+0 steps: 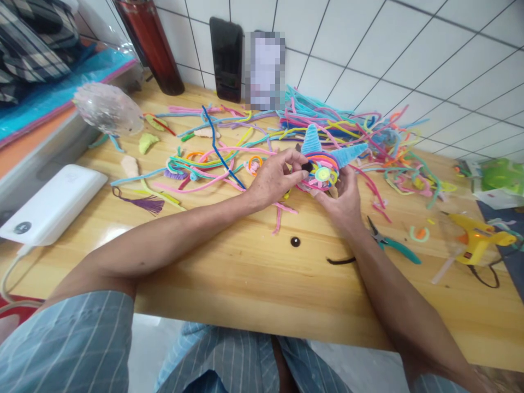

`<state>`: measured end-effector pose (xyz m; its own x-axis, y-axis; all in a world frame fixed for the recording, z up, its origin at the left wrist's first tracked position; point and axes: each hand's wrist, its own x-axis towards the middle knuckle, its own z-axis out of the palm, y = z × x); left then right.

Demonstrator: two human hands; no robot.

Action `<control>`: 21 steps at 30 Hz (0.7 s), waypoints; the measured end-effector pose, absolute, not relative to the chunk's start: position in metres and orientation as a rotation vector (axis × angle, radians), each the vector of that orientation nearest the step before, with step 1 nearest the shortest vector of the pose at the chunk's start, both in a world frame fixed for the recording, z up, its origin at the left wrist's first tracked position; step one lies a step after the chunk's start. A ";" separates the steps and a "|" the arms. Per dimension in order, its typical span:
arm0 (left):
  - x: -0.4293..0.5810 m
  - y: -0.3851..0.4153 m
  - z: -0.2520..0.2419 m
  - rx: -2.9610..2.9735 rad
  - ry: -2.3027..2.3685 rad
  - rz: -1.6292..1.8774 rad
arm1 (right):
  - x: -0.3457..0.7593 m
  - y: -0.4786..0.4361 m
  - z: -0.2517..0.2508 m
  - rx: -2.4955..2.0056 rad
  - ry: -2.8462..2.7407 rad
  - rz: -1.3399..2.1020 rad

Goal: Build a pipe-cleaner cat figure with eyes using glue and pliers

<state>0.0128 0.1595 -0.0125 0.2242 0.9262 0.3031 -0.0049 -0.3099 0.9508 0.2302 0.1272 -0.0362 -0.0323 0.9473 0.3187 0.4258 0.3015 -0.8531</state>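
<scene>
A pipe-cleaner figure (323, 173) with blue ear-like points and coiled coloured bands is held above the middle of the table. My right hand (341, 197) grips it from the right, thumb on the near side. From the left, my left hand (272, 177) pinches a small black piece (307, 166) between thumb and finger, right against the figure's left side. Whether the piece touches the figure I cannot tell. A round black craft eye (295, 242) lies on the wood nearer to me. Part of the figure's underside is hidden by my fingers.
Loose pipe cleaners (241, 144) spread behind my hands, with a dense pile (323, 112) by the tiled wall. Pliers (393, 244) and a yellow glue gun (477, 237) lie right. Left are a white power bank (57, 202), purple tassel (143, 203) and red flask (153, 46).
</scene>
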 end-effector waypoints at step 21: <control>0.002 0.106 -0.005 1.965 0.967 1.004 | 0.231 0.134 -0.040 -1.265 -1.602 0.718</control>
